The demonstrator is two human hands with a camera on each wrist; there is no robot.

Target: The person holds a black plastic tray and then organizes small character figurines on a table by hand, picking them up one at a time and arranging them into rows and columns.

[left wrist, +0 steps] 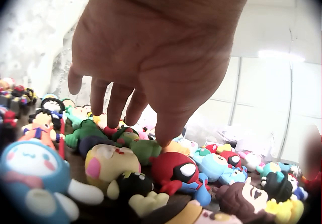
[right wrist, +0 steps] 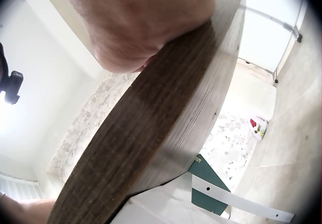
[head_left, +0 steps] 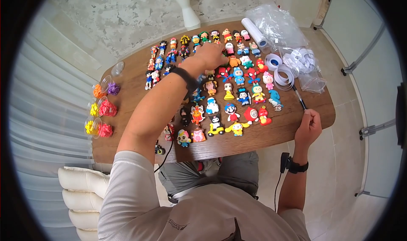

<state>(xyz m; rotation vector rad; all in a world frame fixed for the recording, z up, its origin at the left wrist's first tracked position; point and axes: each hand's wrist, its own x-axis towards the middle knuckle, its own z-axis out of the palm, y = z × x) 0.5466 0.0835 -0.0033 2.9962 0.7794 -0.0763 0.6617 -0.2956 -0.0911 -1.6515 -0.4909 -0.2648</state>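
Observation:
My left hand point(head_left: 207, 57) reaches over the rows of small cartoon figures, in their back half. In the left wrist view the left hand point(left wrist: 146, 68) hangs with fingers spread downward, and the thumb tip comes close over a green figure point(left wrist: 146, 151). A red Spider-Man figure point(left wrist: 173, 168) and a blue-hooded figure point(left wrist: 35, 168) lie nearer that camera. At the table's right edge my right hand point(head_left: 309, 126), its fingers curled, holds a slim black pen point(head_left: 301, 101) that points toward the tape rolls. The right wrist view shows the right hand point(right wrist: 151, 22) against the table edge; the pen is hidden there.
White tape rolls point(head_left: 284, 77), a white roll point(head_left: 254, 32) and clear plastic bags point(head_left: 277, 24) lie at the back right. Tubs of coloured pieces point(head_left: 107, 107) stand along the left side of the wooden table point(head_left: 131, 88). A cable point(head_left: 168, 152) hangs by the left arm.

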